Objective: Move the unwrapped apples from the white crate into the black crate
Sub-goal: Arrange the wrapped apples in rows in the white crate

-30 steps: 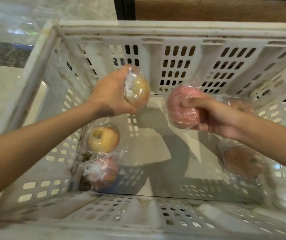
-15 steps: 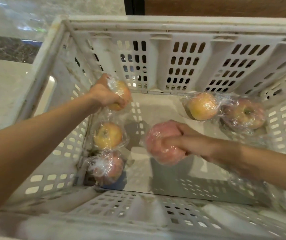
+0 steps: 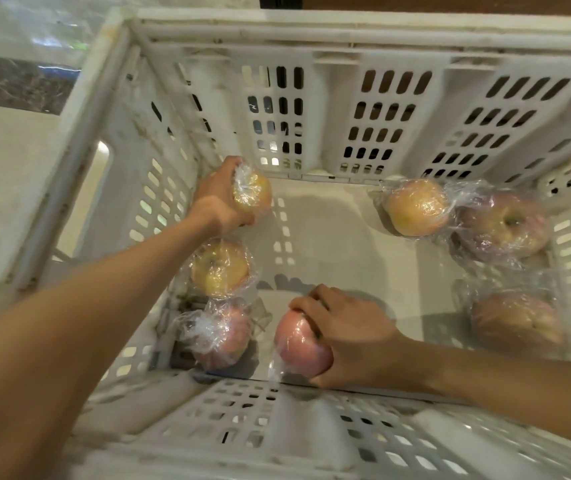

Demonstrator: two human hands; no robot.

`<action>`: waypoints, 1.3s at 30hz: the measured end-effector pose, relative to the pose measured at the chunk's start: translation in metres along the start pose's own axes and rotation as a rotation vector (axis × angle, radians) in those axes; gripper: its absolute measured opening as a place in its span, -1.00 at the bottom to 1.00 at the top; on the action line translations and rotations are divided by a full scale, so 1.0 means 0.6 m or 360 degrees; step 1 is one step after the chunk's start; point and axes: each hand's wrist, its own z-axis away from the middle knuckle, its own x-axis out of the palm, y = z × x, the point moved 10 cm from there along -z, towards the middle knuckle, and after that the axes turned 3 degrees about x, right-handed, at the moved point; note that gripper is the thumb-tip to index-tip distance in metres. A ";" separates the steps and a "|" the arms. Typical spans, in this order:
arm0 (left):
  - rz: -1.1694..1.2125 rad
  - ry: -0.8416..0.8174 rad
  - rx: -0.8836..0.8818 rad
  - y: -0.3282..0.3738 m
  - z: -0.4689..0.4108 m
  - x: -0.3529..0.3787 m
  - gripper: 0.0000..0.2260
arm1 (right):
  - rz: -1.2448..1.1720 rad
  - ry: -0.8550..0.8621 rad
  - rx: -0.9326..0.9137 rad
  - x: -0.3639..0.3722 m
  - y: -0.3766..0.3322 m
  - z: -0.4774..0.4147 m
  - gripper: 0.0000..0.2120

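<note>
Since every apple in view wears clear film (image 3: 464, 195), the white crate (image 3: 343, 36) shows no unwrapped fruit to move just now — and the black crate is out of view. Both grips reach down inside. The right grip (image 3: 350, 337) is clenched over a pink apple (image 3: 299, 344), wrapped, low by the near wall; whether it rests on the crate floor I cannot tell. The left grip (image 3: 215, 202) clasps a wrapped yellow apple (image 3: 253, 192) near the far left corner. Nearer, along the left wall, lie a second yellow apple (image 3: 220, 268) and a red apple (image 3: 221, 337); three more sit at the right, the largest a dark red apple (image 3: 504, 225). To do this step well, I judge, each held apple should be turned so glare and crinkled tufts betray the film — then set down gently, clear of the others, fingers cupping rather than pinching the slippery wrap.
</note>
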 end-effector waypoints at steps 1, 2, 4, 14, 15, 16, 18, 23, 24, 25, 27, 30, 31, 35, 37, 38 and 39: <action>0.0031 0.0033 -0.0005 0.000 0.000 -0.002 -0.17 | 0.0016 0.0007 -0.0029 0.007 -0.003 0.002 -0.20; 0.0042 0.0052 -0.0015 -0.001 0.000 -0.003 -0.17 | 0.0036 0.0026 -0.0058 0.013 -0.005 0.003 -0.20; 0.0027 0.0075 -0.0046 -0.007 0.002 -0.003 -0.17 | 0.0071 0.0063 -0.0112 0.026 -0.010 0.003 -0.22; 0.0320 0.0048 -0.0204 -0.021 -0.001 -0.001 -0.17 | 0.0334 0.0025 -0.0304 0.055 -0.023 -0.010 -0.02; 0.0330 0.0060 -0.0197 -0.020 -0.001 -0.003 -0.18 | 0.0360 0.0042 -0.0305 0.055 -0.020 -0.010 -0.03; 0.0319 0.0072 -0.0179 -0.018 -0.001 -0.005 -0.18 | 0.0390 0.0024 -0.0304 0.052 -0.020 -0.010 -0.03; 0.0291 0.0069 -0.0132 -0.009 0.000 -0.006 -0.18 | 0.0370 -0.0061 -0.0319 0.054 -0.022 -0.009 -0.05; 0.0179 0.0125 -0.0031 0.010 -0.002 -0.015 -0.20 | 0.0166 0.0014 -0.0324 -0.019 -0.014 -0.018 -0.31; 0.0137 0.0170 0.0008 0.016 -0.001 -0.021 -0.22 | 0.0153 0.0254 -0.0300 -0.054 0.000 -0.021 -0.38; 0.0090 0.0209 0.0057 0.025 0.000 -0.025 -0.25 | 0.0118 0.0451 -0.0196 -0.086 0.031 -0.024 -0.42; -0.0028 0.0267 0.0190 0.048 0.007 -0.027 -0.33 | 0.0111 0.0629 0.0193 -0.140 0.119 -0.033 -0.44; -0.0230 0.0349 0.0398 0.087 0.024 -0.022 -0.44 | 0.0613 0.0354 0.0766 -0.163 0.252 -0.040 -0.27; -0.0291 0.0365 0.0474 0.100 0.028 -0.017 -0.47 | 0.0696 0.0246 0.0845 -0.161 0.277 -0.037 -0.23; -0.0385 0.0407 0.0717 0.145 0.039 -0.005 -0.59 | 0.0613 0.0291 0.0906 -0.161 0.308 -0.032 -0.27; -0.0285 0.0434 0.0759 0.157 0.045 -0.005 -0.64 | 0.0294 0.0413 0.0946 -0.171 0.315 -0.028 -0.23; -0.0230 0.0449 0.0774 0.162 0.047 -0.007 -0.65 | -0.0051 0.0484 0.0967 -0.172 0.320 -0.024 -0.23; -0.0192 0.0454 0.0779 0.164 0.047 -0.010 -0.66 | -0.0521 0.0532 0.0979 -0.168 0.325 -0.020 -0.27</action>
